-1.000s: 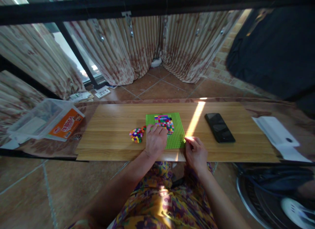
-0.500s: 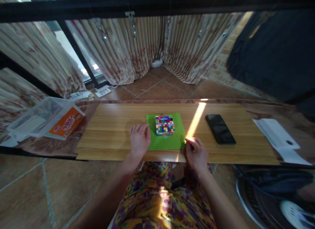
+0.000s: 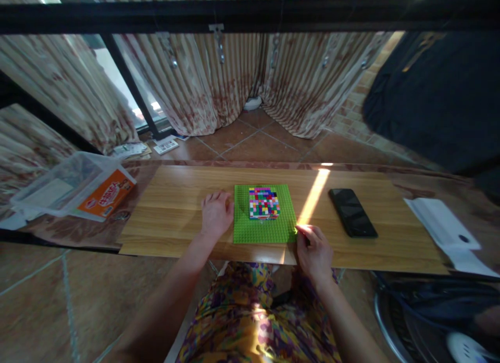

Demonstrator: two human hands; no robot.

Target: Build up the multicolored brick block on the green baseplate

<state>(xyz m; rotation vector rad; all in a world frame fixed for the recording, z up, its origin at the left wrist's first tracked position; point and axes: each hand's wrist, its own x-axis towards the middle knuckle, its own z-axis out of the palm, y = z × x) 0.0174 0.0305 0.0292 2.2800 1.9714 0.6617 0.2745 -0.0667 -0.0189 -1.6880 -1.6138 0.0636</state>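
My left hand (image 3: 216, 214) is lowered over the worktop (image 3: 172, 199), fingers bent downward, its thumb side just beside the left edge of the green studded baseplate (image 3: 265, 234). What lies under those fingers is hidden, so I cannot tell whether they grasp anything. My right hand (image 3: 314, 252) is at the opposite side, thumb and forefinger drawn together at the baseplate's right edge, close to the near corner; whether they pinch it or only touch it, I cannot tell.

Between my hands the baseplate lies flat, and on it stands a block of small bricks (image 3: 264, 204) in pink, white, green, red, blue and yellow (quite a jumble of colours). The block sits toward the far edge, about midway from left to right, with bare green studs in front of it, and neither hand touches it.

A strip of sunlight (image 3: 313, 197) slants over the worktop from beside my right fingertips to the far edge. Past it, farther right, lies a black phone (image 3: 352, 213). Well to my left, beyond the worktop's end, is a clear plastic tub with an orange label (image 3: 107, 195). Striped curtains (image 3: 219, 92) hang beyond the tiled floor (image 3: 250, 136).
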